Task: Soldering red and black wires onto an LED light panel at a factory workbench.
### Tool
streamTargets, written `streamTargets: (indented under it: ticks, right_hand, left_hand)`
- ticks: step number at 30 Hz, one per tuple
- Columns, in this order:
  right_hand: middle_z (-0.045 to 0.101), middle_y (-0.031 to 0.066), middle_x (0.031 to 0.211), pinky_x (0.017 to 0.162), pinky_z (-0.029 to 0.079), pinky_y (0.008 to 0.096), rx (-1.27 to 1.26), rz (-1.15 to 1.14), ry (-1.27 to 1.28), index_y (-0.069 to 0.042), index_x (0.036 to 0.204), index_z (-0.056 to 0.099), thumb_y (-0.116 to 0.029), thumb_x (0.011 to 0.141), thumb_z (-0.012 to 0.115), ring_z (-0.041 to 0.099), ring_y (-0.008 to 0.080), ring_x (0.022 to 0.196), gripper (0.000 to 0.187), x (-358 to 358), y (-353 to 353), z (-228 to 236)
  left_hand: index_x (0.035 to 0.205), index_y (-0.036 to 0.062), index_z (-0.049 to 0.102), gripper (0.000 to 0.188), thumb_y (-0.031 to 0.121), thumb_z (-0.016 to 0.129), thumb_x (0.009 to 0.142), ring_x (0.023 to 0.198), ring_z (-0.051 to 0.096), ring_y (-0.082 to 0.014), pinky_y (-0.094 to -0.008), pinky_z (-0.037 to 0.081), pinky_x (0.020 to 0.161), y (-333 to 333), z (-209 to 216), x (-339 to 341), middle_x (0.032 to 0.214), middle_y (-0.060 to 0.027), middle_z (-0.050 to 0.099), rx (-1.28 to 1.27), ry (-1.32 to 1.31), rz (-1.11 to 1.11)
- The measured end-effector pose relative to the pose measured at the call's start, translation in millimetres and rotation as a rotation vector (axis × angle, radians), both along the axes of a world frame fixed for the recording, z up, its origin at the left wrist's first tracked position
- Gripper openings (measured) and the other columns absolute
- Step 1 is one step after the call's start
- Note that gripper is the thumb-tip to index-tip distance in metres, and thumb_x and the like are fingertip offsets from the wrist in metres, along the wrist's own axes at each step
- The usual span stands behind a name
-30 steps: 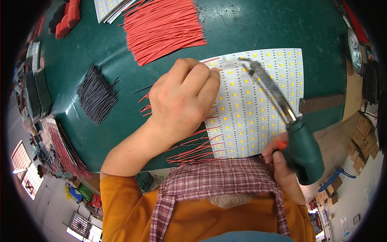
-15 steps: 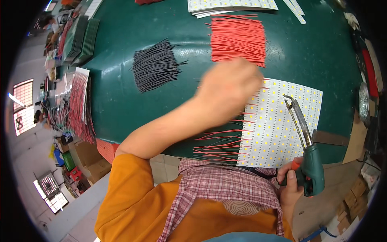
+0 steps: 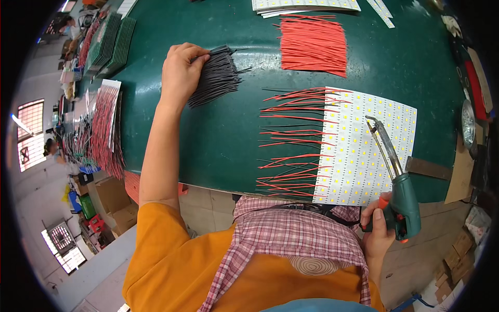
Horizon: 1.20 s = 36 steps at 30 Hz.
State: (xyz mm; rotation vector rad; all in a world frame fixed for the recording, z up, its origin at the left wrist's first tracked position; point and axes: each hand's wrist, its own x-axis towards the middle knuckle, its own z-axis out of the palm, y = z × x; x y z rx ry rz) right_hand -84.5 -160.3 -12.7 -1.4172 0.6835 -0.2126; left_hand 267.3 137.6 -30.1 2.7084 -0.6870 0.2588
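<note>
My left hand (image 3: 182, 73) reaches to the far left, thumb and fingers closing on the edge of a pile of black wires (image 3: 217, 78). How many wires they pinch is hidden. In my right hand (image 3: 378, 234) is a green soldering gun (image 3: 407, 205) with an orange trigger, its bent metal tip pointing away over a white LED board (image 3: 348, 156). Small yellow LEDs cover the board in rows. Along its left edge, red and black wires (image 3: 293, 139) stick out sideways. Beyond the board lies a thick pile of red wires (image 3: 313, 46).
More LED boards (image 3: 306, 5) are stacked at the far edge, beside narrow LED strips (image 3: 381, 13). A flat metal bar (image 3: 429, 169) lies right of the board. Boards with red wires (image 3: 106, 119) stand at the left edge of the green table (image 3: 223, 145).
My left hand has moved from the board's far left corner, by the red pile, over to the black wires. The right hand still holds the soldering gun, almost in place.
</note>
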Motion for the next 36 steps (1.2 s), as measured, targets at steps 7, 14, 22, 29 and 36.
streamTargets:
  ticks: [7,14,22,29,36]
  right_hand:
    - [0.057,0.0071,0.072,0.051,0.04,0.0244,-0.011,-0.008,-0.013,-0.001,0.119,0.046,-0.013,0.089,0.06,0.048,0.0108,0.057,0.035,2.8,2.1,-2.3]
    - [0.057,0.0069,0.072,0.051,0.041,0.0241,-0.012,-0.002,-0.026,-0.001,0.118,0.047,-0.011,0.089,0.06,0.049,0.0104,0.057,0.033,3.7,3.8,-2.3]
    - [0.058,0.0064,0.072,0.051,0.04,0.0234,-0.007,-0.01,-0.028,-0.001,0.118,0.048,-0.01,0.09,0.058,0.048,0.0096,0.057,0.032,5.1,5.1,-1.9]
    - [0.061,0.0073,0.077,0.056,0.043,0.0235,0.029,0.012,-0.051,0.001,0.12,0.051,-0.006,0.091,0.058,0.052,0.0092,0.062,0.031,1.5,1.1,-3.7]
    - [0.061,0.0065,0.077,0.057,0.044,0.023,0.031,0.012,-0.034,0.001,0.12,0.051,-0.006,0.091,0.058,0.052,0.0086,0.063,0.031,-1.3,3.6,-3.3]
  left_hand:
    - [0.091,0.0019,0.063,0.01,0.009,0.064,0.085,0.088,0.058,-0.0265,-0.0352,0.047,0.075,-7.2,7.3,6.9,0.087,-0.0093,0.064,0.068,-0.009,-0.056]
    - [0.089,0.0047,0.06,0.009,0.013,0.057,0.09,0.085,0.058,-0.0283,-0.0395,0.046,0.075,-6.9,8.6,18.4,0.081,-0.0101,0.064,-0.04,0.047,0.001]
    - [0.1,-0.0003,0.066,0.016,0.009,0.06,0.089,0.084,0.063,-0.024,-0.0314,0.048,0.075,-3.6,14.7,27.3,0.085,-0.0107,0.064,0.023,0.156,0.025]
    - [0.095,-0.0008,0.067,0.014,0.01,0.062,0.087,0.087,0.062,-0.0245,-0.0321,0.048,0.076,-4.5,12.1,20.9,0.092,-0.0108,0.064,0.055,0.147,-0.083]
    - [0.099,0.0023,0.055,0.014,0.015,0.051,0.094,0.089,0.06,-0.0361,-0.0444,0.047,0.075,0.4,5.6,27.8,0.096,-0.0134,0.063,0.103,0.058,-0.091]
